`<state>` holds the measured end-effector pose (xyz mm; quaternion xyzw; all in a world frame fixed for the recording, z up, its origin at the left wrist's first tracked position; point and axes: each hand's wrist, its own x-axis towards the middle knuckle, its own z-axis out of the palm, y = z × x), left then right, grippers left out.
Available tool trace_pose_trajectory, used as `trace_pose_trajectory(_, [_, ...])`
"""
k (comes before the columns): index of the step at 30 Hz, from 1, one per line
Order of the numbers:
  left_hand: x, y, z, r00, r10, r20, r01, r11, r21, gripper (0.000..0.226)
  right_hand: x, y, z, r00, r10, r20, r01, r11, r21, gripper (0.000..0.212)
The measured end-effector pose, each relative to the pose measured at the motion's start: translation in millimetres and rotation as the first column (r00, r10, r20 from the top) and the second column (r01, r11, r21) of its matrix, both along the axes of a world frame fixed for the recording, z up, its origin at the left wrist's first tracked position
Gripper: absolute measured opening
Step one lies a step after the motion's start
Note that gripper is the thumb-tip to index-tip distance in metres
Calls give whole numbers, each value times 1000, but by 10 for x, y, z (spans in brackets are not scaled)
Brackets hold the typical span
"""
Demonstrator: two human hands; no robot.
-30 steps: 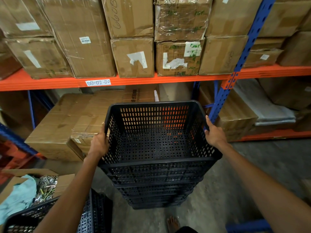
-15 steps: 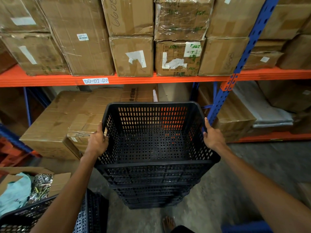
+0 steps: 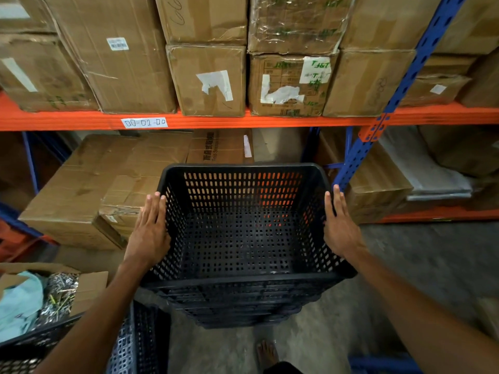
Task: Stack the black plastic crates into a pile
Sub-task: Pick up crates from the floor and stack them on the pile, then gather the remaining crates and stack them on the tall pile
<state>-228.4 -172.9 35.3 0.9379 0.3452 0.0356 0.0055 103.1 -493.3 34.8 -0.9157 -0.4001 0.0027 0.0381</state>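
A pile of several nested black plastic crates (image 3: 243, 306) stands on the concrete floor in front of me. The top crate (image 3: 243, 168) is empty and sits level in the pile. My left hand (image 3: 149, 230) lies flat against its left outer wall, fingers straight and pointing away from me. My right hand (image 3: 340, 228) lies flat against the right outer wall in the same way. Neither hand curls around the rim. Another black crate (image 3: 140, 341) stands at the lower left, partly hidden by my left arm.
An orange and blue shelf rack (image 3: 270, 121) full of cardboard boxes rises right behind the pile. A large cardboard box (image 3: 81, 190) sits left of the pile. An open box of screws with a teal cloth (image 3: 54, 295) is at lower left. My bare foot (image 3: 266, 354) stands below the pile.
Both hands have let go of the top crate's rim and now rest flat on its side walls. The crate has settled slightly lower into the pile.
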Motion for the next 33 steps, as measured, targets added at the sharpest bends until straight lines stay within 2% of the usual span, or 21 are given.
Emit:
trace_pose_trajectory(5, [10, 77, -78, 999, -34, 15, 34, 999, -29, 93, 105, 17, -125, 1000, 9, -9, -9, 1000, 10, 77])
trace_pose_trajectory(9, [47, 68, -77, 999, -35, -11, 34, 999, -31, 88, 111, 44, -131, 1000, 11, 8, -11, 999, 35, 67])
trace_pose_trajectory(14, [71, 25, -10, 1000, 4, 17, -3, 998, -68, 86, 92, 55, -65, 999, 11, 45, -11, 1000, 0, 62])
trace_pose_trajectory(19, [68, 69, 19, 1000, 13, 0, -13, 994, -107, 94, 0, 100, 67, 993, -64, 97, 74, 991, -112, 76])
trace_pose_trajectory(22, [73, 60, 156, 990, 80, 115, -58, 982, -181, 84, -68, 476, 265, 982, -81, 168, 104, 985, -136, 71])
trace_pose_trajectory(26, [-37, 47, 611, 934, 211, 289, -151, 964, -217, 60, -506, 1380, 638, 981, 170, 89, -167, 985, -47, 56])
trace_pose_trajectory(29, [-515, 144, 881, 880, 342, 329, -287, 936, -204, 51, -1123, 2140, 904, 929, 367, 35, -369, 923, 112, 53])
trace_pose_trajectory(31, [-1121, 177, 924, 831, 467, 302, -416, 883, -218, 52, -1752, 2616, 1029, 867, 498, 10, -488, 845, 219, 51])
trace_pose_trajectory(33, [-1671, 118, 869, 728, 623, 286, -560, 781, -275, 52, -2327, 2929, 1128, 811, 586, -11, -553, 772, 314, 50])
